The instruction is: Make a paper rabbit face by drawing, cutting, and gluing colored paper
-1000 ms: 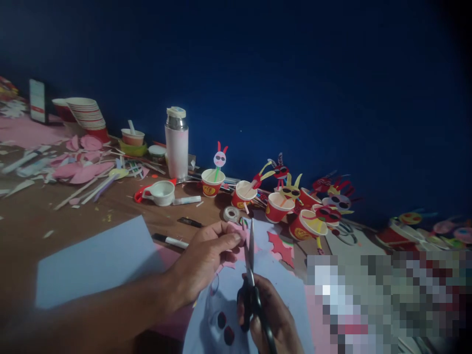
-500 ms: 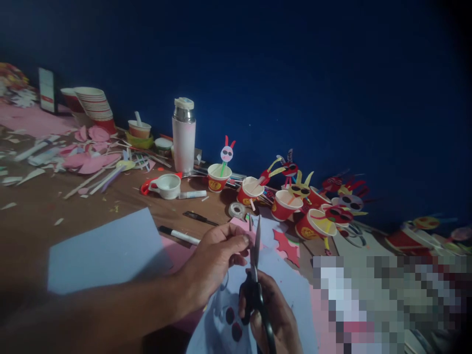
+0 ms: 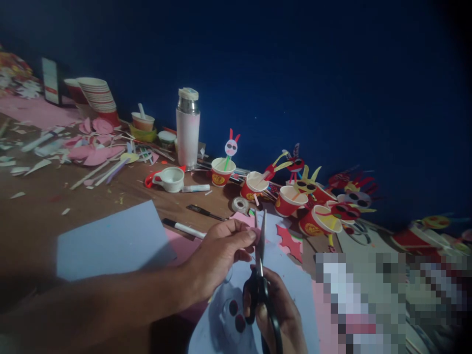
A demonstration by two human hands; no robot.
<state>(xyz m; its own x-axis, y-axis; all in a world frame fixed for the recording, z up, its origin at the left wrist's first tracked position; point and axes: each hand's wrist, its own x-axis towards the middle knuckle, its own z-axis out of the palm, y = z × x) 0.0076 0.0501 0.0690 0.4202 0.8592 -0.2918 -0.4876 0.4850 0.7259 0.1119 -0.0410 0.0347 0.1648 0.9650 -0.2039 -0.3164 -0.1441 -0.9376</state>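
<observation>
Pink paper [image 3: 254, 230] sits pinched in my left fingers [image 3: 246, 239], seemingly part-cut; my right fingers [image 3: 276, 281] grip parted scissors [image 3: 262, 248]; two dark ovals [image 3: 233, 308] already lie cut.

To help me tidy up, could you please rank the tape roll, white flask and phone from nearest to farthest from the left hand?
1. Tape roll: just beyond the left hand.
2. White flask: farther back, to the left.
3. Phone: far left, beside the stacked cups.
</observation>
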